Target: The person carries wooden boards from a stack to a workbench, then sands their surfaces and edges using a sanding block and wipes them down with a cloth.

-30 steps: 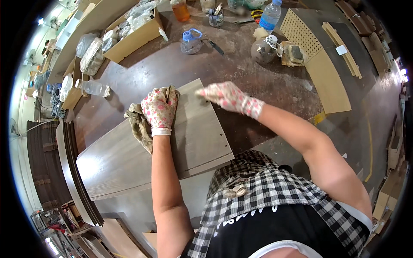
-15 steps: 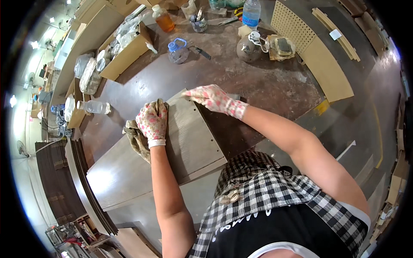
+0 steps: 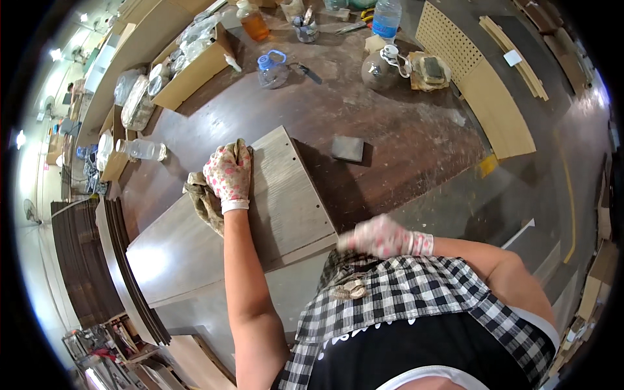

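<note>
A grey wood-grain panel with small dark holes along its right edge lies on the brown table, angled toward me. My left hand, in a white glove with pink spots, is closed around a stained olive rag on top of the panel. At the panel's near right corner is my right hand, gloved alike and close to my checked apron. Motion smears its fingers, so what they hold, if anything, does not show. A dark grey rectangular block rests on the table right of the panel.
Across the back stand a bottle of amber liquid, a blue-capped jug, a round white-capped jug and a water bottle. A clear bottle lies at left by cardboard boxes. Pegboard borders the right.
My right hand has swept from the panel's far corner down to its near right corner, uncovering the grey block. My left hand has stayed on the rag.
</note>
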A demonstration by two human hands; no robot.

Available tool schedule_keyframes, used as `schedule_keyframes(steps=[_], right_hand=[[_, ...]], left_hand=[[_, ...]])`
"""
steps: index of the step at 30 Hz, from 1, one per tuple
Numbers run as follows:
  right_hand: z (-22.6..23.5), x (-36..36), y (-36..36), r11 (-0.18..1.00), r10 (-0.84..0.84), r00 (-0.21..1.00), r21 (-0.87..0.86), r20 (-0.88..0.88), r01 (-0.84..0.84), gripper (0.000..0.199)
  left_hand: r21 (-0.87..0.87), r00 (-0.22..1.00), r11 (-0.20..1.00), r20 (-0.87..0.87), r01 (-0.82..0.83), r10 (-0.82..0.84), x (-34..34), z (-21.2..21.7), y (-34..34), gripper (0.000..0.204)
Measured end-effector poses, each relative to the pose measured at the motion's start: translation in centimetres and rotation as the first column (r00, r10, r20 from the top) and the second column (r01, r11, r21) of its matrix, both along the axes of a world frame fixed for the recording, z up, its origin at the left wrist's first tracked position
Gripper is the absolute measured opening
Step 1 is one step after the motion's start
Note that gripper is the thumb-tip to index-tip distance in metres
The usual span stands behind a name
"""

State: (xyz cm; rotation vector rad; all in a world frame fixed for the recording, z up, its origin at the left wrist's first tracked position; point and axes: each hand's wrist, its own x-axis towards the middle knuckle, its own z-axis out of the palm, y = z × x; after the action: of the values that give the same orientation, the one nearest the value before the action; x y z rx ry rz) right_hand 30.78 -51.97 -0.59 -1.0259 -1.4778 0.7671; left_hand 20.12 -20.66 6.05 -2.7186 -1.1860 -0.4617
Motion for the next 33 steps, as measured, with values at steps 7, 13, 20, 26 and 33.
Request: schedule_keyframes(steps=[7,13,20,26,33], right_hand=[[4.0,-0.3,6.9,0.675,-0.386,0.923,-0.679,0.007,0.288,0.049],[1.9,0.4,10.4,0.696,-0.555,0.774,-0.68,-0.305,0.231,0.076],[4.2,2.4,12.4,0.724,-0.504,0.71,-0.689,-0.492,0.037,0.047],[3.6,2.7,12.6,0.674,-0.542,0.771,-0.721,-0.336,0.16,0.038],[4.0,2.9,12.8,0.655,-0.508,0.829,-0.729,-0.234,0.196,0.034]], left_hand=[[0.047,0.994,0.993,0.027,0.108,-0.11,0.0,0.7,-2.4,0.027],[-0.008,0.946,0.949,0.079,0.315,-0.314,-1.3,1.3,-8.3,0.032],[-0.172,0.796,0.789,-0.036,0.59,-0.604,-4.0,2.2,-13.5,0.053],[-0.279,0.639,0.633,-0.082,0.722,-0.765,-5.5,2.3,-14.1,0.057],[-0.263,0.594,0.6,-0.11,0.756,-0.797,-6.2,2.8,-14.6,0.058]])
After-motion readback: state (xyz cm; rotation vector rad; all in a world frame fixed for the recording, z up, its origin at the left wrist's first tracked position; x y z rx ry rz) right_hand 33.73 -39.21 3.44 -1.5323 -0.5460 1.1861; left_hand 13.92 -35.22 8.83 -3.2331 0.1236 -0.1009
